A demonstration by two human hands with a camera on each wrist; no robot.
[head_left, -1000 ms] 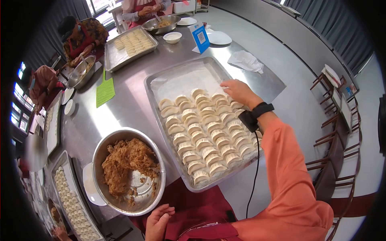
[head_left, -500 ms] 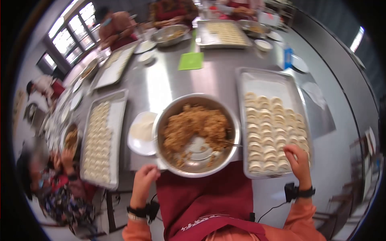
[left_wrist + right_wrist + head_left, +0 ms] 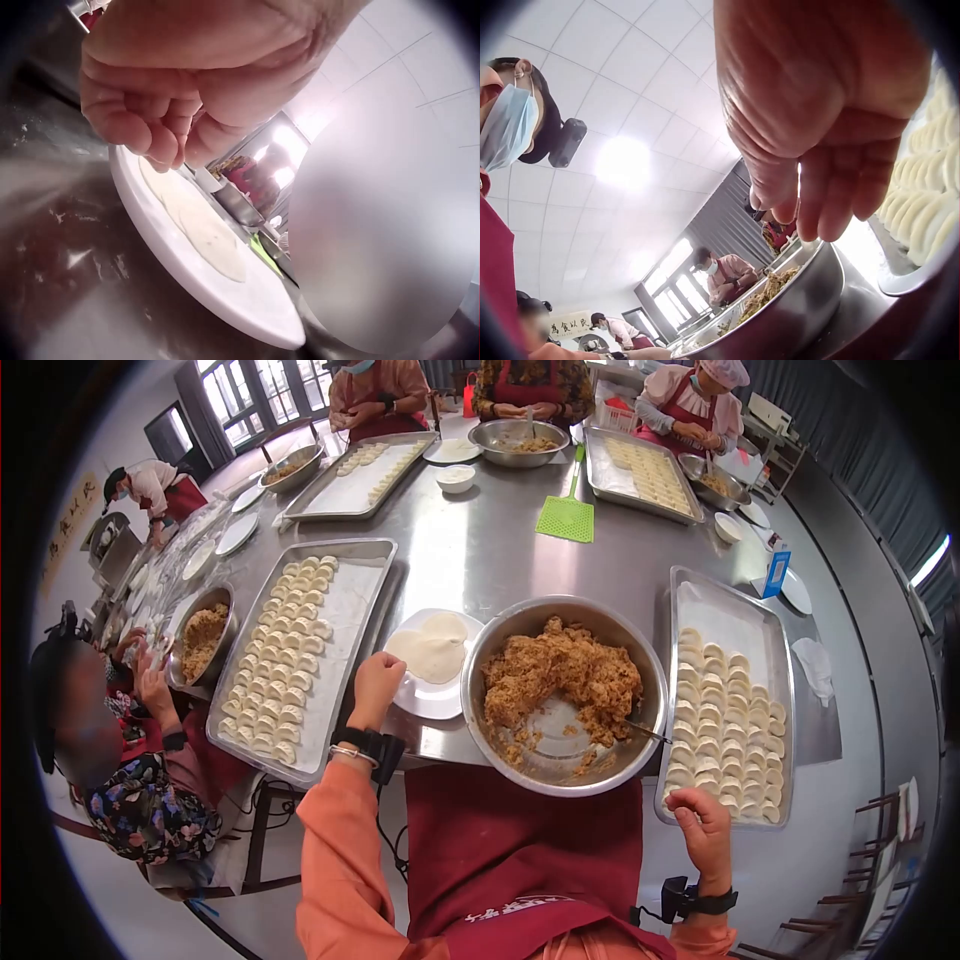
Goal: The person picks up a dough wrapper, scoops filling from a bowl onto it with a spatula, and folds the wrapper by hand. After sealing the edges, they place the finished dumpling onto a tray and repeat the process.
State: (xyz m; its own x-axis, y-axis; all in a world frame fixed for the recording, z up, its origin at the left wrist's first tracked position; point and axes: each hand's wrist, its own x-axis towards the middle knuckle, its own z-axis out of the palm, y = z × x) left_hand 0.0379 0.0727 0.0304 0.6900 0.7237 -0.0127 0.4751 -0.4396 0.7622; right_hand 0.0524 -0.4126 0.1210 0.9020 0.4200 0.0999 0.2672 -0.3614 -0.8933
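Observation:
In the head view, my left hand (image 3: pixel 376 688) is over the left rim of a white plate (image 3: pixel 425 703) with round dough wrappers (image 3: pixel 436 645). Its fingers are curled with the thumb near them, and nothing shows in them; the left wrist view has the hand (image 3: pixel 195 82) above the wrappers (image 3: pixel 202 232). My right hand (image 3: pixel 703 835), fingers loosely bent and holding nothing, is by the near left corner of a tray (image 3: pixel 735 600) of dumplings (image 3: pixel 730 730). Between the hands stands a steel bowl (image 3: pixel 478 705) of brown filling (image 3: pixel 560 675), a thin handle over its right rim.
Another dumpling tray (image 3: pixel 372 575) lies left of the plate. Across the steel table are more trays, bowls, a green perforated paddle (image 3: pixel 566 518) and people in red aprons. A person (image 3: pixel 120 760) sits at the left; a blue sign (image 3: pixel 776 572) and crumpled paper (image 3: pixel 815 668) are at the right.
The head view has turned left from the right tray. My right hand has come back from that tray's far part to its near corner. My left hand has moved up to the plate.

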